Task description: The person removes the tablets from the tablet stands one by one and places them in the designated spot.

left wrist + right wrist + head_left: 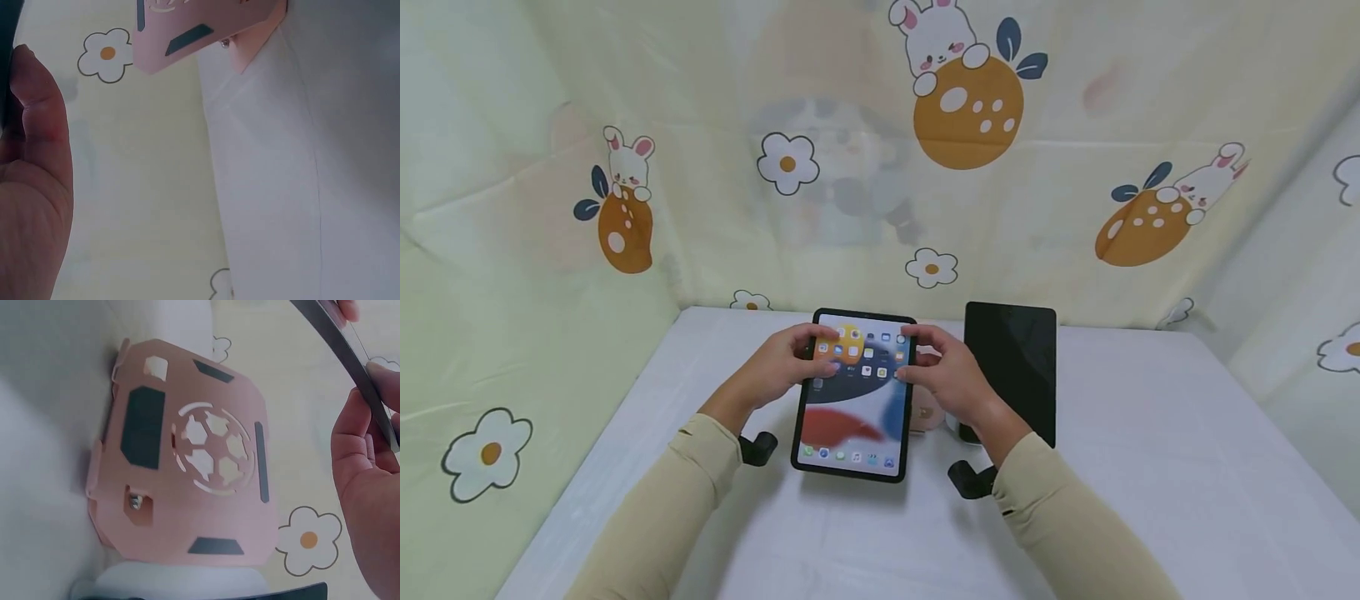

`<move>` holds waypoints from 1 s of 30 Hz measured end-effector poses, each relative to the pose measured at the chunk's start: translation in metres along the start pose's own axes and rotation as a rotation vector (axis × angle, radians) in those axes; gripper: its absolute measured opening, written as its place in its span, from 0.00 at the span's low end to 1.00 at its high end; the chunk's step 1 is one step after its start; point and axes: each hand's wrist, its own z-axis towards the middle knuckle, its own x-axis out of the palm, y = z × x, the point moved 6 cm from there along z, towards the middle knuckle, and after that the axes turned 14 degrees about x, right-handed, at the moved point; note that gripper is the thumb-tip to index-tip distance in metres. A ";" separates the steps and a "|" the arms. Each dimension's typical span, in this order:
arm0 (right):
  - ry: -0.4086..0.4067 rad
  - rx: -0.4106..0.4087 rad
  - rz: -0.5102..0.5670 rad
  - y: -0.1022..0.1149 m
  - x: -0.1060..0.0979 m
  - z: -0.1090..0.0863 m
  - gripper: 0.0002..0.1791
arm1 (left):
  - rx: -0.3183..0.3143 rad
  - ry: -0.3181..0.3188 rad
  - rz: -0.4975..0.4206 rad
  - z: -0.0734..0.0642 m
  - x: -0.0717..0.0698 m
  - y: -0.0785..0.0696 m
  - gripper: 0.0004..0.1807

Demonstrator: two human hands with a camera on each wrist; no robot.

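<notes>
Both hands hold a tablet [853, 408] with a lit screen of app icons, its face turned up toward the head camera. My left hand [778, 367] grips its left edge near the top, thumb over the screen. On the opposite edge, my right hand [951, 375] pinches it the same way. In the right wrist view the tablet [340, 356] appears edge-on, raised off the table. A pink stand [169, 540] with a football cut-out and dark pads stands behind it, largely hidden in the head view.
To the right, a second tablet [1011, 358] with a black screen stands upright on a white base [175, 578], partly behind my right forearm. White cloth [1150, 467] covers the table. A patterned curtain [850, 225] hangs along the back and sides.
</notes>
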 end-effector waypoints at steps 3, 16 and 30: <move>-0.001 0.011 0.010 -0.002 0.005 0.000 0.30 | -0.008 0.000 0.009 -0.005 -0.004 0.000 0.28; 0.012 0.020 0.097 -0.018 0.036 0.005 0.29 | -0.065 -0.018 0.037 -0.028 -0.020 0.023 0.29; 0.015 0.013 0.093 -0.034 0.061 0.010 0.25 | -0.131 0.008 0.073 -0.042 -0.034 0.047 0.29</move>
